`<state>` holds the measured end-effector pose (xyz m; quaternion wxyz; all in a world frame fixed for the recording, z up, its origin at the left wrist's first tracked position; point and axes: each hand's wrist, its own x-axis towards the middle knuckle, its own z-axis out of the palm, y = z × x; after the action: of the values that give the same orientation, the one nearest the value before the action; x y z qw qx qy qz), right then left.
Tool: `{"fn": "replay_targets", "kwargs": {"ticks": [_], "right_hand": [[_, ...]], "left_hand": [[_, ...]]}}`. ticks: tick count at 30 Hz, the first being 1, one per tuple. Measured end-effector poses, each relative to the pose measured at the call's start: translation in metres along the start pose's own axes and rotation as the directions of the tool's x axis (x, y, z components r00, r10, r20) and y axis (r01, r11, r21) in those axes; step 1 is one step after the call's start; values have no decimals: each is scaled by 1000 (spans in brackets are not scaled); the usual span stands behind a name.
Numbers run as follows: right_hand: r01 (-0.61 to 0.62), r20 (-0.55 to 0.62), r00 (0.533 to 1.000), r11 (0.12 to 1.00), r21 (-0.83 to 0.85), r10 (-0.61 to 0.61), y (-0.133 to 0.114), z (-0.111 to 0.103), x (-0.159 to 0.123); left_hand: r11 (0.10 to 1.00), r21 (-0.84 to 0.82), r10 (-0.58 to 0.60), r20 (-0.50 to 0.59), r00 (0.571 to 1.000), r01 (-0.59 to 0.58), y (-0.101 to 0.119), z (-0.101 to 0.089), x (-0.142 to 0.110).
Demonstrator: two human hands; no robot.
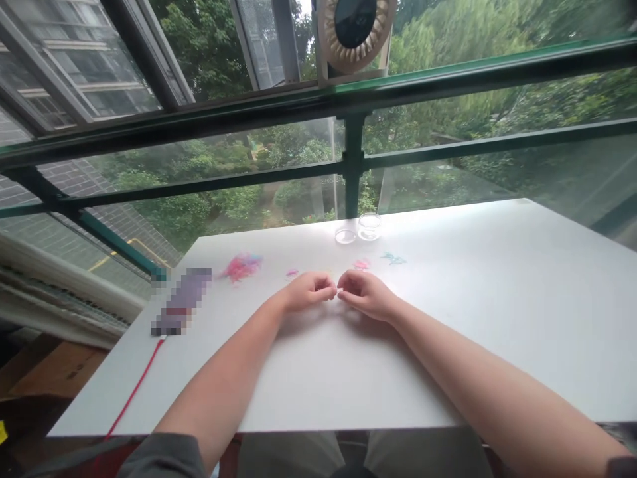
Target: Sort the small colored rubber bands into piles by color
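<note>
Over the middle of the white table, my left hand (309, 291) and my right hand (367, 294) meet almost fingertip to fingertip. Both are closed in a pinch, and something tiny and pale seems to sit between them, too small to name. Just beyond the right hand lie a small pink cluster (361, 264) and some teal pieces (394, 258). A single magenta piece (292, 273) rests beyond the left hand. Further left is a loose pile of pink, red and blue bits (242, 267). Faint yellowish bits show behind the fingers, partly hidden.
A clear round container (369, 227) and a clear shallow lid or dish (345, 236) stand near the far edge of the white table (497, 299). At left, a blurred-out phone-like object (184, 302) has a red cable (134, 392) running off the front edge. Green window rails (353, 159) rise behind.
</note>
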<state>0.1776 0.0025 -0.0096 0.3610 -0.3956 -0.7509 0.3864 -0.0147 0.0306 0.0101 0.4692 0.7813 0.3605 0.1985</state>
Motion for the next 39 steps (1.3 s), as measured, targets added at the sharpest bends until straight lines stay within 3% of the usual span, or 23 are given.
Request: {"fn": "replay_targets", "kwargs": {"ticks": [4, 16, 39], "right_hand": [[-21, 4, 1000, 999, 42, 21, -3, 0, -2], [-46, 32, 999, 996, 72, 44, -7, 0, -8], [-46, 9, 999, 999, 13, 46, -7, 0, -8]], "left_hand": [[994, -111, 8, -8, 1000, -9, -9, 7, -4], [1000, -22, -1, -51, 999, 0, -9, 15, -11], [986, 88, 162, -328, 931, -141, -11, 16, -11]]}}
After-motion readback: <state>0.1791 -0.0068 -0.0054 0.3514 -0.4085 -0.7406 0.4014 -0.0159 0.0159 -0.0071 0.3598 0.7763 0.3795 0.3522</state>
